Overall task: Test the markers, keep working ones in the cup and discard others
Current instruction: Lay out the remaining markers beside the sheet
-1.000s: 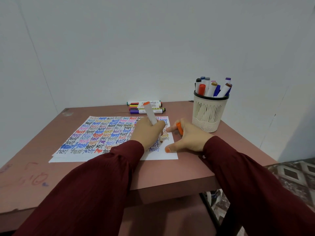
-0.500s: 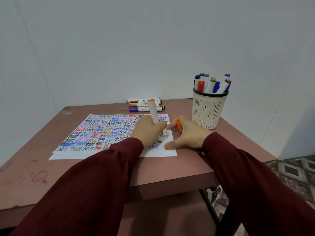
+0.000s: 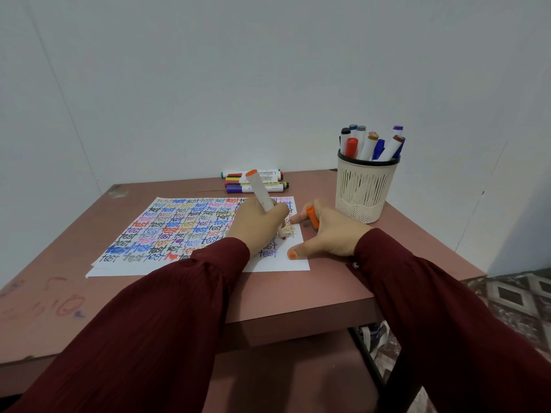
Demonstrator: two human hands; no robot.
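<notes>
I'm pinning the paper (image 3: 167, 231) with my right hand (image 3: 331, 236), thumb and forefinger spread flat, other fingers pinching the orange cap (image 3: 313, 217) so it's not rolling off. My left hand (image 3: 258, 226) is gripping the orange marker (image 3: 259, 189) low, probably for control. Its tip is pressing down near the sheet's right edge, barrel leaning up and away-left. The cup (image 3: 365, 189) is sitting just beyond.

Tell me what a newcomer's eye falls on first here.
First the paper sheet in the middle of the table, crowded with the word "test" in many colours. The left hand grips an orange-ended marker, tip down near the sheet's right edge; the right hand beside it holds the orange cap. At the back right stands a pale cup full of markers.
</notes>
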